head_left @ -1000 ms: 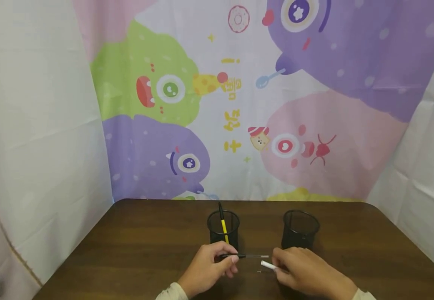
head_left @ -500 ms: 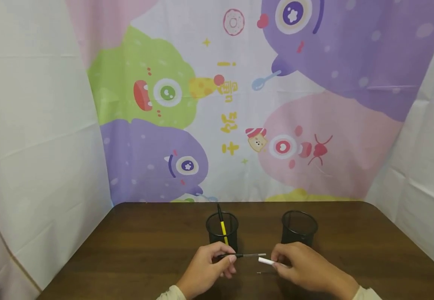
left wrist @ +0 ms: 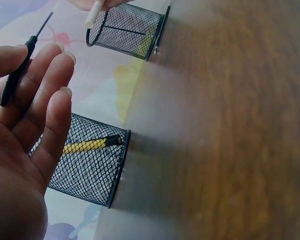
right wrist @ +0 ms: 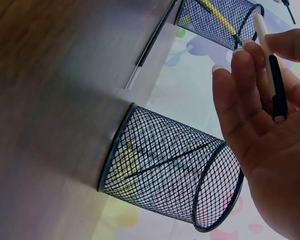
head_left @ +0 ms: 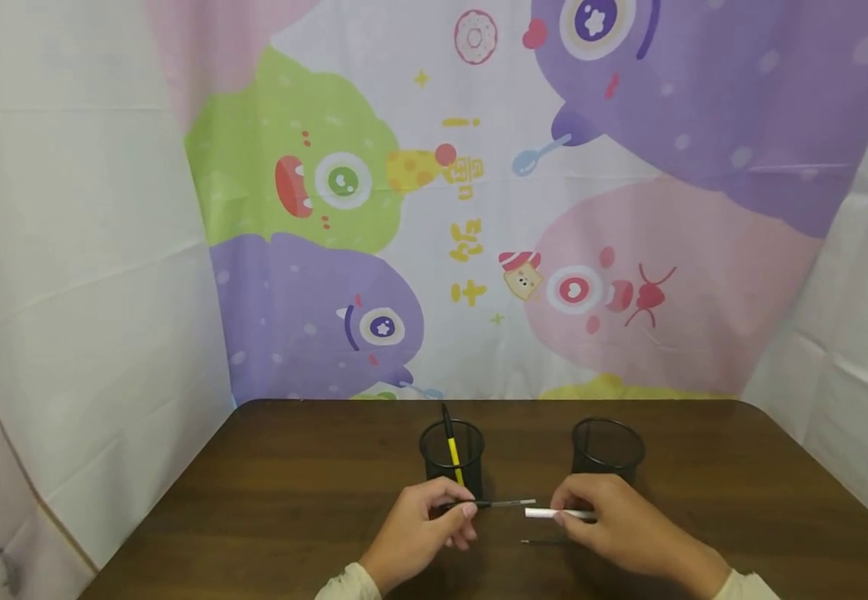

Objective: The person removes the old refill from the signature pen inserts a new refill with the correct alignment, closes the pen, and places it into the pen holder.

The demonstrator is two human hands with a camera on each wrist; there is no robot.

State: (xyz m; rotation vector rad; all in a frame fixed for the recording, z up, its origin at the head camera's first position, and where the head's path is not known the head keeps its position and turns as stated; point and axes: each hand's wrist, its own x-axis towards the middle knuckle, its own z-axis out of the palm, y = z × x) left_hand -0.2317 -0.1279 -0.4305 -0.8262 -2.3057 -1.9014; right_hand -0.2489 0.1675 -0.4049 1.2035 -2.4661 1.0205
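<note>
Between thumb and fingers, my left hand (head_left: 422,529) pinches the black front section of a pen (left wrist: 17,72), and a thin refill (head_left: 512,503) sticks out of it to the right. My right hand (head_left: 609,517) holds a white pen barrel (head_left: 541,513) with a black clip-like strip (right wrist: 277,85). The barrel's near end lies close to the refill's tip, just below it in the head view; the two look apart. On the table below the right hand lies a loose thin dark refill (head_left: 542,542), partly hidden by that hand in the head view.
Behind the left hand stands a black mesh pen holder (head_left: 424,458) with a yellow and black pen (head_left: 454,451) leaning in it. A second mesh holder (head_left: 576,457) stands behind the right hand. A cartoon-printed cloth (head_left: 479,350) hangs past the back edge of the brown table (head_left: 291,492).
The right hand has lifted slightly and turned the white barrel from tilted to nearly level, with more of it showing. The left hand keeps its hold on the pen section. The view shifted slightly.
</note>
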